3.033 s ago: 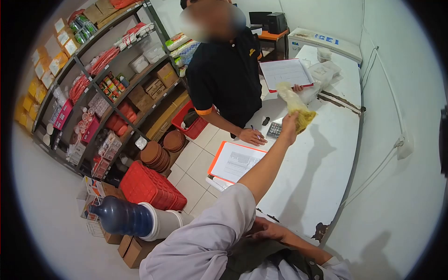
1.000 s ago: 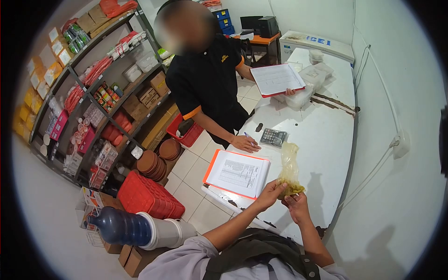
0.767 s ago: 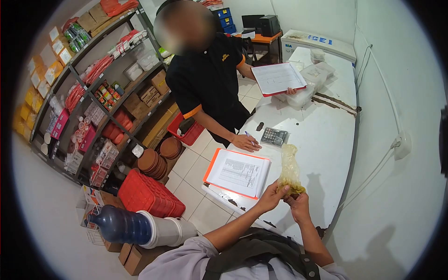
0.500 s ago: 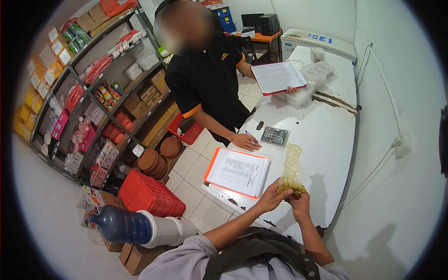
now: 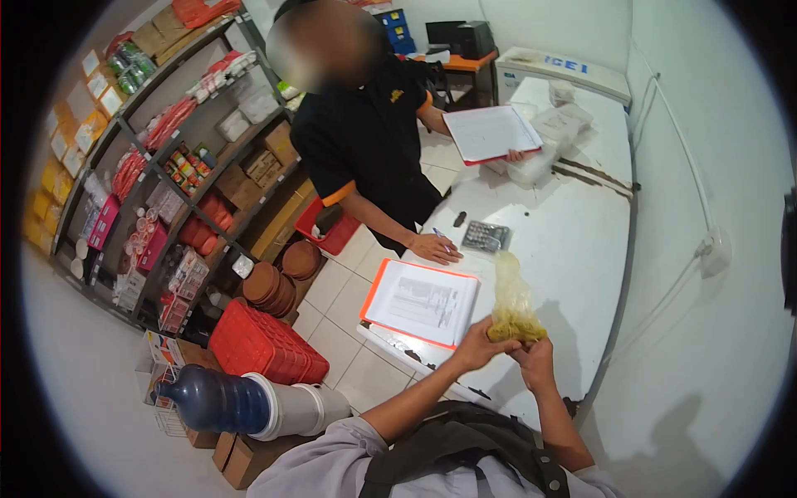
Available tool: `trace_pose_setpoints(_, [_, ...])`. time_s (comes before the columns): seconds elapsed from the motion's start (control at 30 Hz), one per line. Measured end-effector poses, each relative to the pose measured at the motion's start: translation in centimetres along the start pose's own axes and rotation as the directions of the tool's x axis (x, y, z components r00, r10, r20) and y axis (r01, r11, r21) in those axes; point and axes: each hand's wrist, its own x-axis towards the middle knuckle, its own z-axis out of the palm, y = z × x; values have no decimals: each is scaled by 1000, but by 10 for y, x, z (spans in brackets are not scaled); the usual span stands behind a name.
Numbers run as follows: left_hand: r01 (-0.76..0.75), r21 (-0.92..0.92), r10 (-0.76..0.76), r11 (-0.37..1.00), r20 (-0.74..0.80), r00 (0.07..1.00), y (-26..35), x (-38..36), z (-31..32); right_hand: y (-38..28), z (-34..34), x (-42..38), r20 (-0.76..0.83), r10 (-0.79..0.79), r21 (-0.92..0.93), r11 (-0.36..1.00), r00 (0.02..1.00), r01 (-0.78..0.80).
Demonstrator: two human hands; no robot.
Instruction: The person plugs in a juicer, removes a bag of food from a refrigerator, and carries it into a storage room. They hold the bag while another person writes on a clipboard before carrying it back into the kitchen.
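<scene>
Both of my hands are closed on a clear plastic bag (image 5: 513, 297) with yellow-green contents gathered at its near end. My left hand (image 5: 479, 345) grips the bag's left side, and my right hand (image 5: 534, 358) holds its right lower corner. The bag's pale, crumpled upper part stretches away over the white table (image 5: 573, 282). Left of my hands lies an orange-edged folder with printed sheets (image 5: 422, 300). Beyond the bag sits a calculator (image 5: 486, 236).
Across the table a person in a black shirt (image 5: 365, 141) holds a pen and a red clipboard with paper (image 5: 491, 134). Plastic containers (image 5: 561, 124) stand at the far end. Shelves (image 5: 158, 166), a red crate (image 5: 264, 342) and a blue water bottle (image 5: 217, 400) are to the left.
The bag has shifted and tilted slightly in my hands, showing more of its yellow-green contents. The view has moved a little; the other person's pose is nearly the same.
</scene>
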Motion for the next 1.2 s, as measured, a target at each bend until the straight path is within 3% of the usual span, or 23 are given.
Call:
trace_pose_setpoints(0.03, [-69,96,74,993,-48,996,-2,0,0,-4,-1,1,11,43,-3,999,999,-43])
trace_pose_setpoints(0.07, [-7,69,9,998,-29,1000,-10,2,-6,-9,-4,1,2,104,-7,995,995,-104])
trace_pose_setpoints(0.13, [-110,222,113,969,-2,994,-14,6,-12,-7,-12,2,54,97,436,893,994,-111])
trace_pose_setpoints(0.2, [-242,279,273,929,-76,959,7,6,-6,-16,-18,3,69,187,396,896,980,-199])
trace_pose_setpoints(0.27, [-330,372,359,868,-10,933,0,7,-13,-5,-29,8,16,152,341,928,988,-148])
trace_pose_setpoints(0.3, [-179,160,186,971,-32,982,2,5,-12,-2,-32,11,3,96,282,955,995,-93])
trace_pose_setpoints(0.33, [-177,153,183,972,-24,983,-1,5,-14,0,-34,11,-8,97,280,956,995,-90])
trace_pose_setpoints(0.4, [-240,-101,236,965,-46,971,1,3,-13,-6,-32,11,-61,54,289,957,997,-34])
trace_pose_setpoints(0.43, [-145,-184,132,972,-82,988,2,-2,-10,-5,-35,12,-65,59,290,956,996,-38])
trace_pose_setpoints(0.63, [-183,-210,184,960,-15,983,-13,-5,-15,-1,-46,10,-102,37,320,947,994,-3])
trace_pose_setpoints(0.7, [-18,-385,-18,923,-89,996,-20,-7,-13,4,-49,12,-123,28,326,945,992,14])
trace_pose_setpoints(0.73, [-142,-174,134,974,-59,989,-34,-3,-19,2,-47,15,-118,59,354,935,991,-14])
trace_pose_setpoints(0.77, [-174,-35,172,984,-50,984,-43,1,-18,0,-45,13,-101,95,383,923,990,-50])
trace_pose_setpoints(0.8, [7,-154,-18,988,-66,998,-38,0,-14,-3,-40,14,-74,123,422,903,990,-81])
trace_pose_setpoints(0.83, [128,-458,-114,880,56,992,-46,2,-11,-2,-37,12,-56,162,454,883,985,-119])
trace_pose_setpoints(0.9, [196,-454,-126,869,181,975,-51,-1,-14,9,-34,11,-45,265,466,859,963,-214])
trace_pose_setpoints(1.03, [293,-602,-241,743,167,956,-43,-7,-13,29,-29,5,-69,358,535,801,931,-269])
trace_pose_setpoints(1.13, [268,-569,-213,777,163,963,-86,-7,-28,30,-26,3,-56,378,463,830,924,-311])
trace_pose_setpoints(1.2, [293,-579,-241,761,168,956,-73,-10,-29,30,-27,3,-57,372,407,856,927,-318])
